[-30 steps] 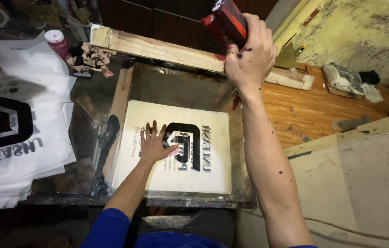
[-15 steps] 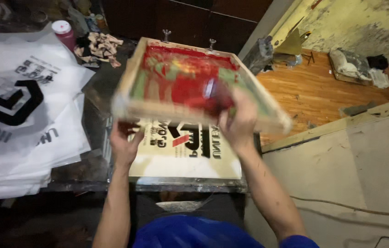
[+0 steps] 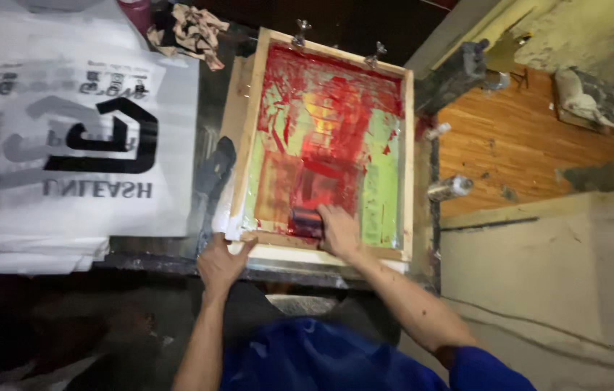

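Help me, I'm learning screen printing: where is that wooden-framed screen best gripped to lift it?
Probably the near wooden rail of the screen frame, from the person's side. Its far edge seems clamped by two fittings, so it likely swings up from the near edge. The left hand already rests at that near corner; the ink-covered mesh is best left untouched.

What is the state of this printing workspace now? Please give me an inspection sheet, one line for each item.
Surface: dark work table, ink-stained along its front edge.
Job's things: wooden screen frame lying flat, mesh smeared with red ink; squeegee at its near end.
Clutter: stack of printed white sheets at left; crumpled rag behind.
Grippers: left hand on the frame's near corner; right hand on the squeegee.
Cables: nothing seen.
Surroundings: wooden floor at right, with a spray can.
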